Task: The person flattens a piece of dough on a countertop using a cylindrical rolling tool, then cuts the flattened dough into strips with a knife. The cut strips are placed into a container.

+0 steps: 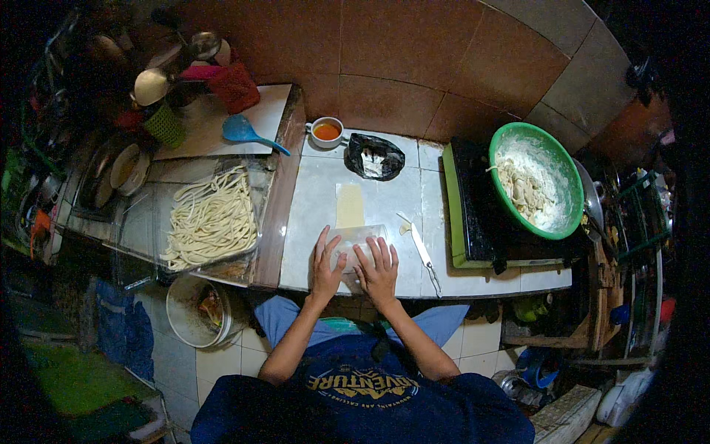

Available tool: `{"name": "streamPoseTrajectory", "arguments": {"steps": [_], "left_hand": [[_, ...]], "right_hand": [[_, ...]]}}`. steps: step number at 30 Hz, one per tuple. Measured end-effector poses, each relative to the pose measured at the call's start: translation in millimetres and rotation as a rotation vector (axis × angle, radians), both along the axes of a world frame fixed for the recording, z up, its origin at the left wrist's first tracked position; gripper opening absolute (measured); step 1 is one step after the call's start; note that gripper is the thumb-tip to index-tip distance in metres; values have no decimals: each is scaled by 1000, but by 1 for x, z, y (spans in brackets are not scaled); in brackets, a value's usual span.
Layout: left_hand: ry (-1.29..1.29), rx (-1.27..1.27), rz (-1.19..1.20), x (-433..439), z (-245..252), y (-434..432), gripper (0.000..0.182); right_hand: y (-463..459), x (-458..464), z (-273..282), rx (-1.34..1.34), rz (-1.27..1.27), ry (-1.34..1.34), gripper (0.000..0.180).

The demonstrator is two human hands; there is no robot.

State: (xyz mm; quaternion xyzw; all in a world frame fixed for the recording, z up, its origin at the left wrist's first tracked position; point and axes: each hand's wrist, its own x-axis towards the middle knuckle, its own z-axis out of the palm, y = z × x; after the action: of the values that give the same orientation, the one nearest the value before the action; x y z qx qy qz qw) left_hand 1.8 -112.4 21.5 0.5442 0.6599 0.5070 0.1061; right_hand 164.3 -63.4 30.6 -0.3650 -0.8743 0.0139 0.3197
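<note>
A thin strip of pale dough (349, 206) lies flat on the white tiled counter (302, 222). Across its near end is a translucent cylinder (363, 234), perhaps a glass or a bottle on its side. My left hand (326, 272) rests at the cylinder's left end, fingers spread. Fingers apart, my right hand (380, 269) lies over its right part. Neither hand wraps around it. To the right lies a knife (422, 250) with a dough scrap (405, 228) by its tip. Cut dough noodles (213, 222) fill a clear plastic container on the left.
A green basin (578, 188) of flour and dough pieces sits on a black-topped stove (471, 233). At the back are a cup (326, 143) of orange liquid and a black plastic bag (392, 171) holding white powder. A blue ladle (237, 129) lies left. Below stands a white bucket (182, 327).
</note>
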Motion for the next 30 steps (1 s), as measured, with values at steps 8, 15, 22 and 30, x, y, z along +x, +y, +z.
{"name": "streamPoseTrajectory", "arguments": {"steps": [8, 15, 22, 30], "left_hand": [[-82, 99, 147, -4, 0, 45, 29], [-137, 42, 224, -31, 6, 112, 21], [-256, 127, 227, -68, 2, 193, 18], [-348, 72, 230, -103, 0, 256, 19]], "right_hand": [[50, -35, -3, 110, -136, -49, 46], [116, -74, 11, 31, -114, -39, 46], [196, -122, 19, 104, -45, 51, 33], [246, -156, 28, 11, -87, -42, 36]]}}
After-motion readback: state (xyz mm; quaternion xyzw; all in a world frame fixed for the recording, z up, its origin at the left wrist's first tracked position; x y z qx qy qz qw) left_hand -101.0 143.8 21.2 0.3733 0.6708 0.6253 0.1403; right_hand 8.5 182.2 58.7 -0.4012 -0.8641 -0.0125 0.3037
